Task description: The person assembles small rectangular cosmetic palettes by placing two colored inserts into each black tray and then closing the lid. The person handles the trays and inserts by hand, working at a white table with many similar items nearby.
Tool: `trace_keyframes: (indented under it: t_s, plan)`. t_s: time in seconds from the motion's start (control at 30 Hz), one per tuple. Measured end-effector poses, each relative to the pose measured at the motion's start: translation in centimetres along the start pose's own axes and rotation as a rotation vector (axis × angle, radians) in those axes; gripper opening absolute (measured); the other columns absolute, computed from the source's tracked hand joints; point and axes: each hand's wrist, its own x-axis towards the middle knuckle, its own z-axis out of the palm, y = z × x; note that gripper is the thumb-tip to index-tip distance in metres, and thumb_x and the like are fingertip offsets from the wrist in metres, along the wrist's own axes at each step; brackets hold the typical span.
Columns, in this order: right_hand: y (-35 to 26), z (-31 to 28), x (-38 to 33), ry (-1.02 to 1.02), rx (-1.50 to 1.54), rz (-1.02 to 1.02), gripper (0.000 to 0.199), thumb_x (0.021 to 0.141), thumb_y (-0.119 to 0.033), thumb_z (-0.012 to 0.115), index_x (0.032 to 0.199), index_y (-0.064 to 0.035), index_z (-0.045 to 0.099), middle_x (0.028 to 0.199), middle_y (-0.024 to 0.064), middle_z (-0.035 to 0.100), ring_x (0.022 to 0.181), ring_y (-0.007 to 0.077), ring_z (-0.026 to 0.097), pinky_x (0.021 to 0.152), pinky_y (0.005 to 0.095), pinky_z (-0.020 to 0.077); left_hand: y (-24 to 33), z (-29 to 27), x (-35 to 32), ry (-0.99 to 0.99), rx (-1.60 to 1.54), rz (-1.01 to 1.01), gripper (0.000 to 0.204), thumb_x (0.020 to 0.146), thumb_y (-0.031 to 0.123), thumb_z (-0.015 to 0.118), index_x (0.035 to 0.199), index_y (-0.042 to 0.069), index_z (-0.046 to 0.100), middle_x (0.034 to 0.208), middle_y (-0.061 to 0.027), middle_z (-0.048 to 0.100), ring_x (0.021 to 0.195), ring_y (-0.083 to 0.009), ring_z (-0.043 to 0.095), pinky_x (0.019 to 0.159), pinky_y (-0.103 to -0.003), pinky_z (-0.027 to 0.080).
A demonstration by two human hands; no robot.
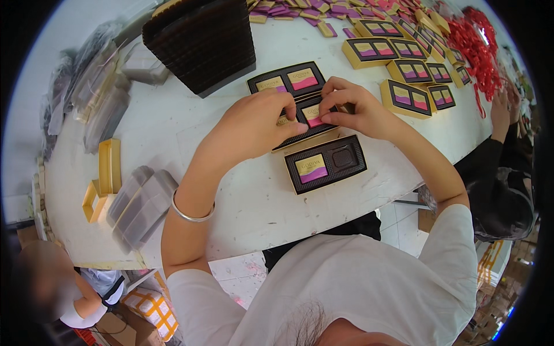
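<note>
My left hand [257, 120] and my right hand [358, 108] meet over the middle one of three gold boxes with dark inserts. The left thumb and index finger close on a purple-and-gold wrapped chocolate square [283, 121], mostly covered by the hand. My right fingertips pinch the edge of a pink-and-gold wrapped chocolate square [311, 113]. Both squares sit at the middle box [311, 140]. Behind it, the far box [316, 67] bears one purple and one pink square. The near box [298, 184] holds a purple square [311, 168] at left, beside a bare compartment [344, 157].
A tall stack of dark inserts [199, 43] stands at the back left. Filled boxes [404, 98], loose squares [326, 27] and red ribbon [476, 52] lie at the far right. Clear plastic covers [141, 205] and gold box parts [109, 167] are left. Other people sit either side.
</note>
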Motion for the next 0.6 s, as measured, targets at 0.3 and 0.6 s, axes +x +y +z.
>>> trace_keyframes:
  t_s: [0.3,0.6]
  plan:
    - [-1.0,-0.4,0.7,0.204,-0.018,0.116,0.014,0.091,-0.018,0.061,0.088,-0.0069,0.053,0.073,-0.0024,0.044,0.062,0.0069,0.045,0.057,0.0225,0.0393,1.5,0.0,-0.1,0.07,0.053,-0.092,0.025,0.081,0.026,0.07,0.082,0.004,0.059,0.066,-0.005,0.052,0.056,-0.0144,0.046,0.053,-0.03,0.038]
    - [-5.1,3.7,0.4,0.498,0.469,0.042,0.03,0.102,-0.033,0.035,0.109,-0.0062,0.048,0.087,-0.0004,0.048,0.077,0.0045,0.045,0.069,0.0204,0.0398,4.3,1.1,-0.4,-0.062,-0.588,0.023,0.021,0.087,0.019,0.066,0.094,-0.001,0.06,0.076,0.0022,0.057,0.063,-0.0034,0.046,0.056,-0.02,0.038]
